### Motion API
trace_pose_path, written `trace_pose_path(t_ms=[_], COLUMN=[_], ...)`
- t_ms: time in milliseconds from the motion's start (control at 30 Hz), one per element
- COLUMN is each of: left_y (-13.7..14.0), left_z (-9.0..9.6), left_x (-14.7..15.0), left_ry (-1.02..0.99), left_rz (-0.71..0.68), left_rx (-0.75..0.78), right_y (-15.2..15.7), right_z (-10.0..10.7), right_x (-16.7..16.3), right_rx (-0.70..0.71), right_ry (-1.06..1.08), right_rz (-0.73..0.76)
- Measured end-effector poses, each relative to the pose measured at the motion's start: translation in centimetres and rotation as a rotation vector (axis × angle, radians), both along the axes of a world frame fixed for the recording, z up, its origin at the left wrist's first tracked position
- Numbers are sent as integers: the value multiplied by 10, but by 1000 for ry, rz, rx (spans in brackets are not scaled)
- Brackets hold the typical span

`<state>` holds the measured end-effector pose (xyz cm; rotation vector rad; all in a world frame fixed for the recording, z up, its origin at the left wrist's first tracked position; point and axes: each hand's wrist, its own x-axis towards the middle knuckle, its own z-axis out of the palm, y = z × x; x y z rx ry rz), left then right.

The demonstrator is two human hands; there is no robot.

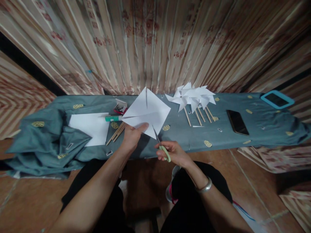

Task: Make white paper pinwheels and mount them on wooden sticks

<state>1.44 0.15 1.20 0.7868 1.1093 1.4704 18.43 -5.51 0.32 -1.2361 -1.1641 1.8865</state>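
My left hand [132,137] pinches the lower left edge of a white paper square [155,111], thumb on top. The square is turned cornerwise, with slits running in from its top, left and bottom corners. In my right hand [173,152] is a pair of scissors [165,152] with light green handles. Their blades meet the paper at the slit by the bottom corner. Under and beside the left hand lie several wooden sticks [116,133]. A green and white tube [112,118] rests left of the square, near a small open box of pins [120,106].
Several finished paper pinwheels [191,97] on sticks lie to the right. Beyond them are a dark phone [237,122] and a blue-framed tablet [277,99]. White paper sheets [89,124] lie left on the green cloth [184,139]. A curtain [145,48] hangs behind.
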Motion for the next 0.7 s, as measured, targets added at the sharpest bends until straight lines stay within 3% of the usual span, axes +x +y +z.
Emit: trace_pose_path(t_ms=[133, 200, 400, 467, 567, 700], left_y=[8, 9, 0, -5, -14, -24], left_z=[3, 5, 7, 5, 1, -2], left_x=[-11, -16, -19, -16, -11, -6], left_ry=[-37, -27, 7, 18, 44, 99], left_rz=[65, 67, -143, -222, -333, -431], left_rx=[-20, -41, -89, -121, -179, -212], right_y=[-4, -5, 10, 18, 27, 33], right_z=[4, 6, 6, 5, 5, 9], right_x=[21, 34, 65, 70, 69, 59], right_rx=[-14, 31, 336, 397, 429, 363], right_ry=[-21, -28, -118, -143, -175, -141], right_rz=[121, 107, -485, -566, -567, -470])
